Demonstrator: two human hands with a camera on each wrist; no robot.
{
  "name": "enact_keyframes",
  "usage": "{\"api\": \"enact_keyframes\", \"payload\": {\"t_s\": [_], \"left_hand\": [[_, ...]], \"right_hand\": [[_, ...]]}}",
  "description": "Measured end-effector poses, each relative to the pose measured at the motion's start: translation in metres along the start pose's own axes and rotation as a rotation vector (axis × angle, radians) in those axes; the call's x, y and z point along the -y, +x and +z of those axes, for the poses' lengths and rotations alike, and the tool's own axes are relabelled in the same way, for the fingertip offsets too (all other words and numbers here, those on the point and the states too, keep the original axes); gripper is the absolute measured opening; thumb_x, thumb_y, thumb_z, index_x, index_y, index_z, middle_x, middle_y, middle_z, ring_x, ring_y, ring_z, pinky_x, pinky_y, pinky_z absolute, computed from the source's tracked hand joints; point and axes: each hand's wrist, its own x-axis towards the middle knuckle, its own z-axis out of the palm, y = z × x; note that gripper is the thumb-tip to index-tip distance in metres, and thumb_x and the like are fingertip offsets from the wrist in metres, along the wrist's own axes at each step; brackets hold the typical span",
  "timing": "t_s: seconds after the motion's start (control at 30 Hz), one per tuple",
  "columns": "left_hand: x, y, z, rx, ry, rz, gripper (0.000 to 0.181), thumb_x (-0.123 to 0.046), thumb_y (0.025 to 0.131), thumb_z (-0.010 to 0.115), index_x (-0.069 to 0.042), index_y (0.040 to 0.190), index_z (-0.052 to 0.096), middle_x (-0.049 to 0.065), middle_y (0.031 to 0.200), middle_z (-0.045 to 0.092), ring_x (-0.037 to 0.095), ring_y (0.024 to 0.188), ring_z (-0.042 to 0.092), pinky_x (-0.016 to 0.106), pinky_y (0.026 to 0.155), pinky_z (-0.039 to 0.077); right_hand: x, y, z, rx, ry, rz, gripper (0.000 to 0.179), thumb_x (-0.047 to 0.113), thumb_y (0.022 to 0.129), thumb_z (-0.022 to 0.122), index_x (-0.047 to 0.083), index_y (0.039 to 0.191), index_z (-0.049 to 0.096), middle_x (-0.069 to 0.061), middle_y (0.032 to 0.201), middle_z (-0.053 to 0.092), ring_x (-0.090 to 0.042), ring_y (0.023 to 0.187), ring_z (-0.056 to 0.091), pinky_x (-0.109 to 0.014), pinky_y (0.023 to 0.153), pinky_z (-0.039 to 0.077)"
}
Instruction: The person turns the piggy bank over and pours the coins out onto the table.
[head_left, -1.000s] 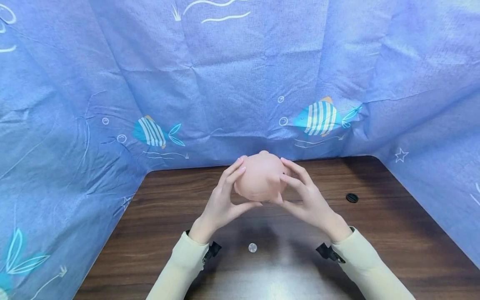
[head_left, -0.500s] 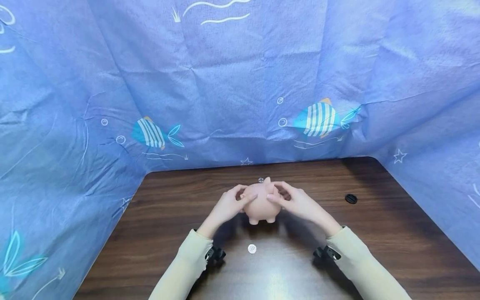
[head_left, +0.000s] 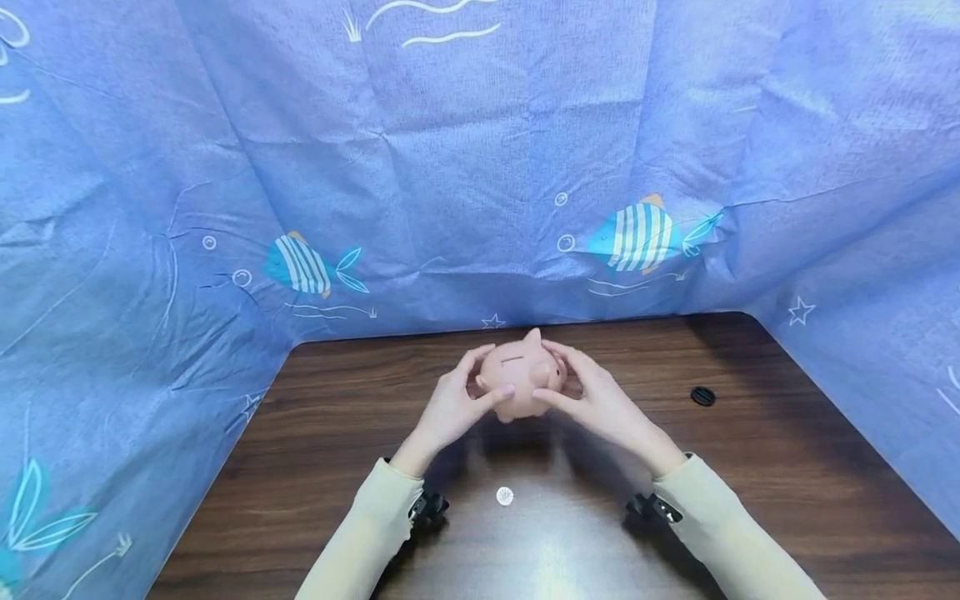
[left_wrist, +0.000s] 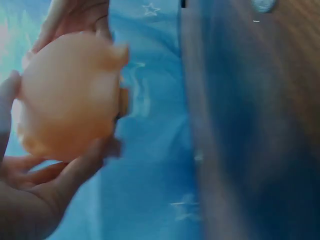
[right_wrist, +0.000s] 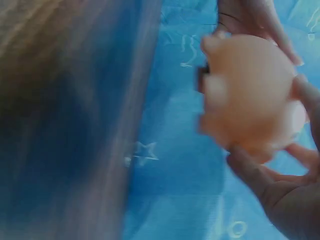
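A pink piggy bank [head_left: 519, 379] hangs above the dark wooden table, its coin slot turned upward and its snout toward the right. My left hand [head_left: 447, 414] grips its rear side, thumb in front and fingers behind. On the head side, my right hand [head_left: 617, 417] holds it the same way, fingers round the far side. A small silver coin [head_left: 505, 497] lies on the table nearer to me, between the forearms. Both wrist views show the piggy bank [left_wrist: 70, 95] blurred, with its rounded body between the two hands.
A round black plug [head_left: 702, 396] lies on the wooden table [head_left: 337, 467] to the right. Blue fish-print cloth [head_left: 457, 183] encloses the table's back and sides. Black wrist cameras [head_left: 429, 508] sit below both cuffs.
Raised and tilted a second ago, the piggy bank came down upright, then rose a little with its slot toward me. A shiny round piece seen behind it half a second ago is now hidden.
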Motion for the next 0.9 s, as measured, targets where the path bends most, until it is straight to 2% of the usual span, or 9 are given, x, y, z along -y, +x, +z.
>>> {"api": "enact_keyframes", "payload": {"t_s": [0.1, 0.23, 0.3, 0.33, 0.43, 0.57, 0.67, 0.8, 0.9], "left_hand": [[-0.022, -0.006, -0.011, -0.094, 0.035, 0.238, 0.081, -0.037, 0.082, 0.085, -0.016, 0.150, 0.046, 0.006, 0.138, 0.060, 0.019, 0.117, 0.061, 0.036, 0.095, 0.054], [-0.054, -0.013, -0.026, -0.174, 0.064, 0.605, 0.085, -0.038, 0.081, 0.083, -0.007, 0.149, 0.043, 0.016, 0.152, 0.046, 0.031, 0.137, 0.048, 0.040, 0.108, 0.044], [-0.062, -0.014, -0.031, -0.182, 0.066, 0.712, 0.083, -0.037, 0.082, 0.083, -0.003, 0.147, 0.043, 0.021, 0.152, 0.043, 0.038, 0.138, 0.044, 0.042, 0.109, 0.043], [-0.063, -0.014, -0.031, -0.178, 0.064, 0.723, 0.083, -0.034, 0.081, 0.084, -0.003, 0.147, 0.043, 0.022, 0.152, 0.043, 0.038, 0.138, 0.044, 0.043, 0.109, 0.044], [-0.054, -0.012, -0.028, -0.141, 0.059, 0.594, 0.086, -0.031, 0.079, 0.087, -0.007, 0.149, 0.043, 0.016, 0.153, 0.044, 0.032, 0.138, 0.045, 0.041, 0.110, 0.043], [-0.027, -0.008, -0.015, -0.042, 0.002, 0.213, 0.082, -0.031, 0.083, 0.085, -0.017, 0.151, 0.043, 0.003, 0.141, 0.056, 0.018, 0.123, 0.058, 0.034, 0.099, 0.051], [-0.008, -0.004, -0.004, 0.031, -0.029, -0.025, 0.072, -0.036, 0.088, 0.080, -0.016, 0.148, 0.046, 0.002, 0.131, 0.063, 0.016, 0.111, 0.063, 0.034, 0.090, 0.055], [0.007, -0.001, 0.007, 0.127, -0.120, -0.217, 0.065, -0.042, 0.093, 0.074, -0.011, 0.145, 0.049, 0.009, 0.124, 0.065, 0.020, 0.103, 0.067, 0.036, 0.083, 0.058], [0.010, 0.002, 0.011, 0.167, -0.198, -0.294, 0.063, -0.042, 0.094, 0.071, -0.010, 0.144, 0.050, 0.013, 0.118, 0.065, 0.021, 0.094, 0.068, 0.036, 0.074, 0.061]], "right_hand": [[0.016, -0.004, -0.010, -0.091, -0.041, -0.234, 0.076, 0.035, 0.090, 0.078, 0.017, 0.153, 0.041, -0.008, 0.149, 0.045, -0.023, 0.127, 0.054, -0.027, 0.101, 0.049], [0.038, -0.007, -0.022, -0.250, -0.138, -0.624, 0.066, 0.038, 0.093, 0.073, 0.002, 0.142, 0.048, -0.023, 0.147, 0.044, -0.028, 0.135, 0.047, -0.028, 0.108, 0.041], [0.044, -0.007, -0.024, -0.301, -0.156, -0.737, 0.062, 0.037, 0.094, 0.071, -0.004, 0.135, 0.049, -0.030, 0.142, 0.045, -0.033, 0.135, 0.047, -0.031, 0.109, 0.041], [0.045, -0.007, -0.024, -0.305, -0.157, -0.752, 0.060, 0.035, 0.094, 0.072, -0.004, 0.134, 0.050, -0.032, 0.141, 0.045, -0.034, 0.134, 0.047, -0.032, 0.109, 0.041], [0.035, -0.006, -0.022, -0.222, -0.109, -0.613, 0.062, 0.034, 0.093, 0.074, 0.003, 0.141, 0.049, -0.023, 0.147, 0.044, -0.030, 0.134, 0.046, -0.028, 0.108, 0.041], [0.012, -0.002, -0.010, -0.047, 0.048, -0.207, 0.072, 0.028, 0.089, 0.080, 0.019, 0.151, 0.044, -0.005, 0.148, 0.045, -0.021, 0.129, 0.051, -0.026, 0.104, 0.046], [-0.004, 0.001, 0.000, 0.026, 0.118, 0.030, 0.072, 0.028, 0.088, 0.081, 0.020, 0.150, 0.045, -0.006, 0.141, 0.053, -0.024, 0.122, 0.058, -0.034, 0.098, 0.053], [-0.015, 0.003, 0.007, 0.077, 0.086, 0.180, 0.068, 0.037, 0.091, 0.077, 0.014, 0.148, 0.047, -0.015, 0.129, 0.064, -0.029, 0.117, 0.063, -0.042, 0.095, 0.054], [-0.017, 0.004, 0.007, 0.101, 0.050, 0.233, 0.069, 0.044, 0.092, 0.074, 0.015, 0.148, 0.047, -0.014, 0.125, 0.068, -0.029, 0.115, 0.064, -0.046, 0.095, 0.054]]}}
